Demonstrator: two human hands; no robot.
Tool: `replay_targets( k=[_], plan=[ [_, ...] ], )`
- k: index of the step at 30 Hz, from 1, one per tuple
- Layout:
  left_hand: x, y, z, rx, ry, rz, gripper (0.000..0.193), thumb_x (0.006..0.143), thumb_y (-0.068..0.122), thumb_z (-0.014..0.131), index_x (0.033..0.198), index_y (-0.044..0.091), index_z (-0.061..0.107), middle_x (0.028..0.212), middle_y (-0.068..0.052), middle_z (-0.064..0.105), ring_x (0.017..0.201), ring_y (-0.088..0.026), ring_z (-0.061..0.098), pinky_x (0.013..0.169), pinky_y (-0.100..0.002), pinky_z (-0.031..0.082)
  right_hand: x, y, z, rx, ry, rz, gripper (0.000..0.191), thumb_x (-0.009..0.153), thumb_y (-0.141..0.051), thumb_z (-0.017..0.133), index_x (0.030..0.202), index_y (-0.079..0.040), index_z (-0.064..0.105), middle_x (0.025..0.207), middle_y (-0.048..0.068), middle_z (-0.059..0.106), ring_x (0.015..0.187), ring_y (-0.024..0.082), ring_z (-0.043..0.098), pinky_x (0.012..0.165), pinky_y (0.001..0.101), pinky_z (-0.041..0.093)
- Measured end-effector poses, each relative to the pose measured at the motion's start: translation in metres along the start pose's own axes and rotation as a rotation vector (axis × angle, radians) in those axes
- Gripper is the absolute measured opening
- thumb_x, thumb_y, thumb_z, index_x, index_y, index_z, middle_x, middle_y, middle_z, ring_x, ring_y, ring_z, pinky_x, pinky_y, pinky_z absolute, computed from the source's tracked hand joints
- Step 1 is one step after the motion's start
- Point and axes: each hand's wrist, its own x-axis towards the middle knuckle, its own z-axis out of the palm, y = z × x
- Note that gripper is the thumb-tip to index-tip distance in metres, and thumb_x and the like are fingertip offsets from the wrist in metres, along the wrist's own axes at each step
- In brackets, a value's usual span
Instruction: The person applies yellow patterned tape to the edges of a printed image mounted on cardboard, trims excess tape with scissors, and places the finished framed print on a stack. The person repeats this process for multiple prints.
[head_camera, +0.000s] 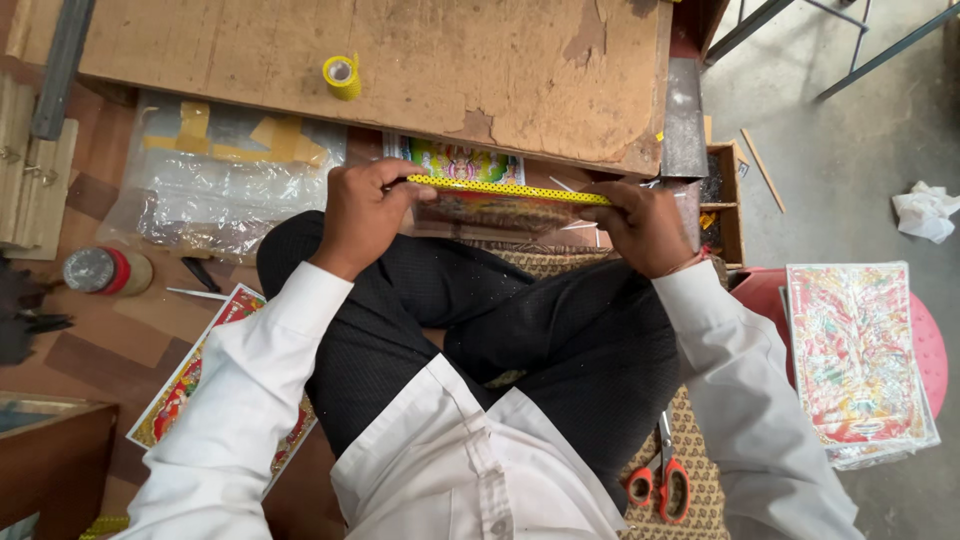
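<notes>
Gripping a thin framed picture (480, 200) edge-up over the lap, the left hand (362, 215) is clamped on its left end and the right hand (645, 228) on its right end; a yellow dotted strip (510, 189) runs straight along the top edge between them. The picture sits just below the near edge of a worn, chipped wooden board (400, 60), where a small yellow tape roll (342, 77) stands. Crinkled clear plastic sheets (215, 180) lie at the board's left end. Glossy colourful prints (858, 355) are stacked on a pink round stool (930, 340) to the right. Red-handled scissors (662, 480) rest on a woven mat (700, 470).
</notes>
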Motion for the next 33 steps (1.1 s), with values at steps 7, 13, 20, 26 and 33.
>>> replay_targets(
  k=[7,13,20,26,33],
  plan=[
    [0.006,0.04,-0.007,-0.349,0.449,0.249,0.051,0.103,0.01,0.08,0.145,-0.001,0.053,0.14,-0.016,0.062,0.129,-0.025,0.062,0.112,-0.037,0.054,-0.029,-0.07,-0.049,-0.168,0.4,-0.11,0.022,0.095,0.001,0.072,0.116,-0.001,0.075,0.106,0.015,0.076,0.09,0.025,0.075,0.077,0.0354,0.058],
    [-0.01,0.028,0.074,-1.617,-0.148,-0.523,0.041,0.098,0.024,0.063,0.131,0.0,0.056,0.115,-0.018,0.069,0.099,-0.034,0.071,0.084,-0.051,0.063,0.003,-0.049,0.014,-0.505,0.605,-0.691,0.03,0.087,0.013,0.068,0.116,0.004,0.07,0.112,0.019,0.073,0.113,0.036,0.072,0.089,0.0435,0.062],
    [0.008,-0.072,0.119,-1.356,0.037,-0.62,0.024,0.096,0.005,0.068,0.118,-0.003,0.064,0.11,-0.016,0.074,0.095,-0.024,0.075,0.075,-0.037,0.061,0.002,0.022,0.071,-0.28,0.348,-0.175,0.032,0.085,-0.003,0.078,0.116,0.001,0.074,0.117,0.019,0.074,0.11,0.035,0.071,0.089,0.0384,0.057],
    [0.036,-0.132,0.158,-1.327,0.098,-0.763,0.033,0.092,0.006,0.07,0.123,0.002,0.06,0.114,-0.012,0.07,0.102,-0.025,0.072,0.085,-0.042,0.062,0.002,0.167,0.008,0.357,0.573,0.376,0.013,0.099,-0.008,0.074,0.103,0.004,0.078,0.093,0.009,0.077,0.082,0.012,0.071,0.075,0.025,0.058],
    [0.033,-0.139,0.183,-1.208,0.165,-0.875,0.044,0.085,-0.005,0.072,0.127,0.003,0.059,0.115,-0.011,0.069,0.101,-0.024,0.072,0.082,-0.038,0.064,-0.026,0.341,0.002,0.152,0.911,0.884,0.014,0.08,-0.01,0.077,0.09,0.0,0.081,0.075,0.008,0.078,0.061,0.013,0.071,0.057,0.0292,0.058]
  ],
)
